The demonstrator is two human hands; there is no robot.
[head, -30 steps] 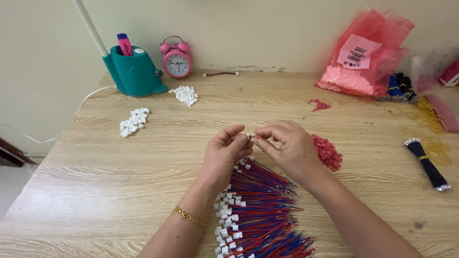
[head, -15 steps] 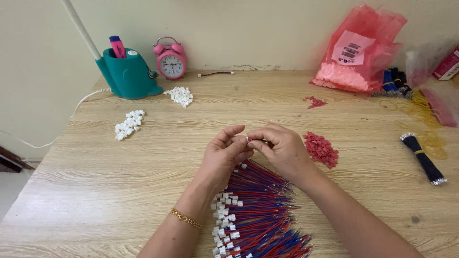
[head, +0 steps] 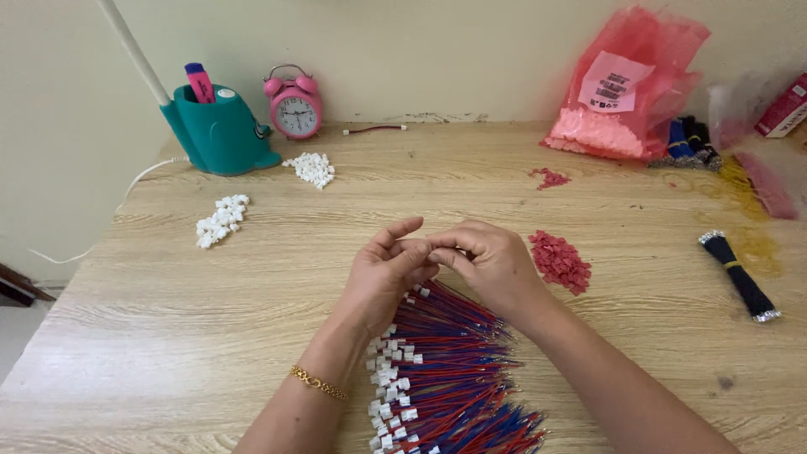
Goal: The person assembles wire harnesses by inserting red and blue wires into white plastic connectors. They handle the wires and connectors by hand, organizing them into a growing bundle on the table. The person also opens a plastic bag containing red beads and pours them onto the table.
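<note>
left hand [head: 385,273]: frame centre, fingertips pinched together against the right hand's; index finger raised clear. Whatever sits in the pinch is hidden, can't tell what it is.
right hand [head: 490,262]: at 3 o'clock of the left hand, touching it at the fingertips; fingers curled in, thumb and index closed together. Can't tell what they grip.
wire fan [head: 445,378]: red and blue wires with white plug ends, spread on the table at 6 o'clock of both hands, upper ends running under the palms.
red connector pile [head: 560,261]: small red pieces, just beside the right hand at 3 o'clock, not touching.
bracelet [head: 318,384]: gold chain on the left wrist.
white connector heaps: one [head: 221,220] at 10 o'clock of the hands, another [head: 312,168] at 11 o'clock, both well apart.
teal holder [head: 217,134]: far left by the wall, pink marker in it; pink alarm clock [head: 295,105] just beside at its 3 o'clock.
pink bag [head: 626,88]: far right by the wall, at 1 o'clock.
black wire bundle [head: 740,276]: right edge, at 3 o'clock, well apart.
table [head: 151,319]: light wood.
</note>
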